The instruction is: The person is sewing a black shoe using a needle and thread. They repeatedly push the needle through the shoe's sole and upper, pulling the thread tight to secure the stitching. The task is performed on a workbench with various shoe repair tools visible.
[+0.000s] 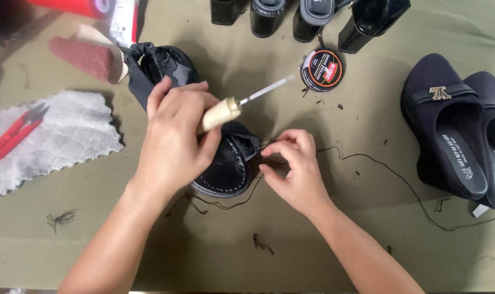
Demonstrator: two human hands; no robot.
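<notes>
Pressing the black loafer [225, 169] onto the olive cloth, left hand [174, 139] is wrapped around a wooden-handled awl [220, 112]. Right hand [293, 169] pinches dark thread [367, 160] beside the toe. Upper likely soft; thread limp, best held near the stitch.

You have a single view, from the camera on your head, looking steeply down and forward at the olive-green cloth [214, 250] from close range, with your forearms entering from the bottom edge. Take the round polish tin [321, 69] as your marker: it sits just above frame centre, with the table's far side running off the top edge beyond it. No second view overlaps this one.
</notes>
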